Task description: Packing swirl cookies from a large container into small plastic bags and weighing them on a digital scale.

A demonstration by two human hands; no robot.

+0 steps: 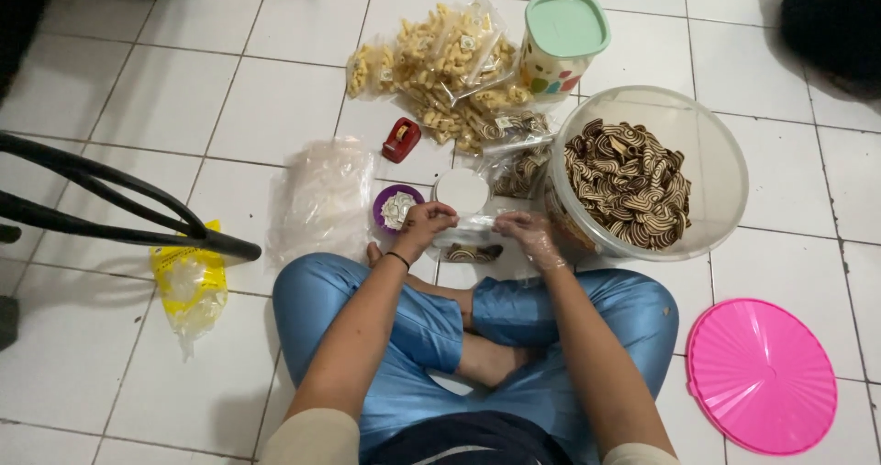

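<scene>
Snack bag [470,241] — both hands gripping.

White tiled floor [165,98], dark grout lines; black chair frame [110,199] at left.

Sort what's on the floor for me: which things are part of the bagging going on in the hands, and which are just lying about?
In use:
left hand and right hand, holding a small clear bag
clear tub of striped brown snacks
stack of empty clear bags
filled snack bags

Lying about:
pink lid
yellow bag
green-lidded canister
red tape dispenser
chair frame
</scene>
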